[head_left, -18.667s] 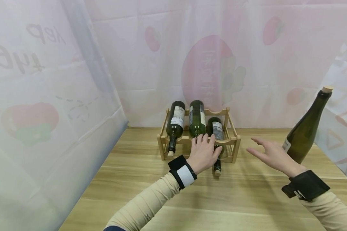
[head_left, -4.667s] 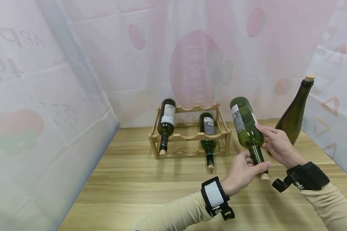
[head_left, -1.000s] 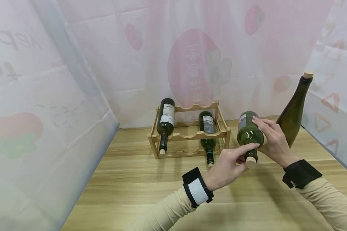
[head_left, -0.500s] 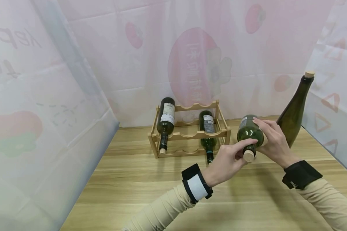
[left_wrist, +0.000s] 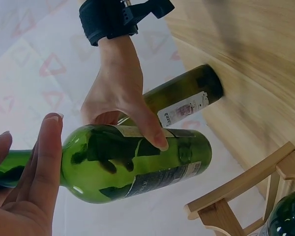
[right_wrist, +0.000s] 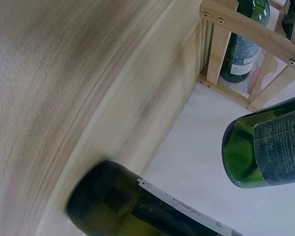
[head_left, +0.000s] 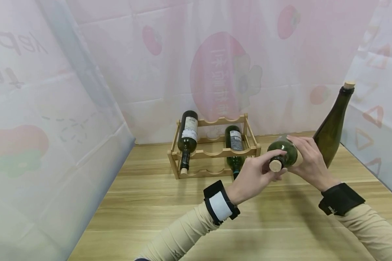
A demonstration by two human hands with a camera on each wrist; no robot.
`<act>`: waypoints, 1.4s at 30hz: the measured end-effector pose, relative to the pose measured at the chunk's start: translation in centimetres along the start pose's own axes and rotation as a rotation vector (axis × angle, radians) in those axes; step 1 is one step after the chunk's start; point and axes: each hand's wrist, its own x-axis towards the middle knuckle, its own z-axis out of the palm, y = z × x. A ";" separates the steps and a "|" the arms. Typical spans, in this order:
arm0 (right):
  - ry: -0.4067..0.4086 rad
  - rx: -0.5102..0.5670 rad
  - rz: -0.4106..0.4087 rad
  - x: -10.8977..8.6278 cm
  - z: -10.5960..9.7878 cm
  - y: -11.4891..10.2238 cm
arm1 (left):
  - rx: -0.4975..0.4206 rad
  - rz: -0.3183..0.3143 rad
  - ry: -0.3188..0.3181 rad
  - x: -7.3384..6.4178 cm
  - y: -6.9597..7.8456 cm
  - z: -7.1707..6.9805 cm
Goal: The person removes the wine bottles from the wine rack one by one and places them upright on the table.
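Between both hands, above the table, is a green wine bottle [head_left: 290,154] with its cork end pointing toward the head camera. My left hand [head_left: 253,177] holds its neck, thumb on top. The right hand [head_left: 310,163] grips the bottle's body, its thumb showing across the glass in the left wrist view. Right of them stands a taller olive-green bottle [head_left: 333,132], corked. A wooden wine rack [head_left: 212,155] is left of the hands; a dark bottle [head_left: 188,132] lies on its upper tier and a green bottle [head_left: 234,141] on its lower tier at right, its neck partly behind my left hand.
The rack stands on a wood-grain table [head_left: 143,203] near the back edge. Printed curtains [head_left: 163,72] enclose the back and both sides. The tall bottle [right_wrist: 137,201] stands close to the held bottle [right_wrist: 270,147] in the right wrist view.
Earlier the held bottle lay in the rack's upper middle slot; both hands have since lifted it out to the right. In the last second its neck has tipped up and slightly left.
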 end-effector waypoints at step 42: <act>0.005 0.039 0.055 -0.1 0.6 -0.6 | -0.004 -0.125 0.023 2.0 0.4 -1.7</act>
